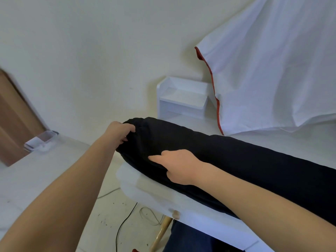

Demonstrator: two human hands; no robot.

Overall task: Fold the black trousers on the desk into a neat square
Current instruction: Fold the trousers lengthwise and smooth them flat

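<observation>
1. Nearest, below the counter's near edge, are a knee in blue cloth and a wooden leg. A black cable lies on the floor.
2. The white counter shows a bare strip along its near edge and at its near left corner.
3. The trousers lie as one long black band across the counter, from its left edge out past the right of the view. The right forearm crosses the band and hides part of its near side.
4. The right hand rests on the trousers near the left end, forefinger stretched leftward. The other fingers are hidden, so I cannot tell whether it grips the cloth.
5. The left hand has its fingers curled round the waistband end at the counter's left edge, holding it bunched and a little raised.
6. Past the trousers, at the far edge, stands a small white shelf, apart from the band.
7. A white cloth with a red hem hangs over the far right corner and covers the shelf's right side. Its hem comes down at the trousers' far edge, and I cannot tell whether they touch.
8. To the left, off the counter, a clear box sits on a white surface, with a brown door behind it.
</observation>
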